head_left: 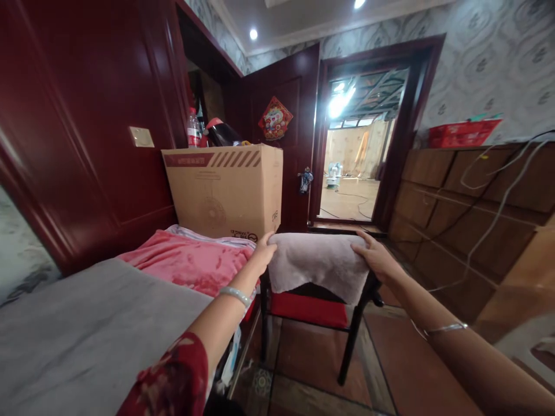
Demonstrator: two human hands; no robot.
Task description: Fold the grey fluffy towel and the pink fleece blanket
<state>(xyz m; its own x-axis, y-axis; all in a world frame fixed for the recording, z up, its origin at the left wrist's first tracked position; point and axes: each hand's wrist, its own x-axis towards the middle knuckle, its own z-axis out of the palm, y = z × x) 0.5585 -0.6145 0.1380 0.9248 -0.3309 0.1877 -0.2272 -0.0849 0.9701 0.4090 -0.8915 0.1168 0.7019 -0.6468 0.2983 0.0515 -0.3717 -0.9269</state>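
Observation:
A greyish-pink towel (318, 263) hangs over the back of a dark chair with a red seat (309, 310). At the towel's left upper corner my left hand (262, 255) is closed, its fingers and thumb pinching the edge. My right hand (376, 258) pinches the right upper corner in the same way, beside the end of the chair back. The towel's top edge runs nearly straight between both hands, while its lower edge falls unevenly. Cloth covers most of the chair back.
Left of the chair is a bed with a grey cover (99, 323) and a pink blanket (191, 260). A large cardboard box (217, 193) stands behind it. Stacked brown boxes (459, 202) with loose cables line the right. An open doorway (353, 196) lies ahead.

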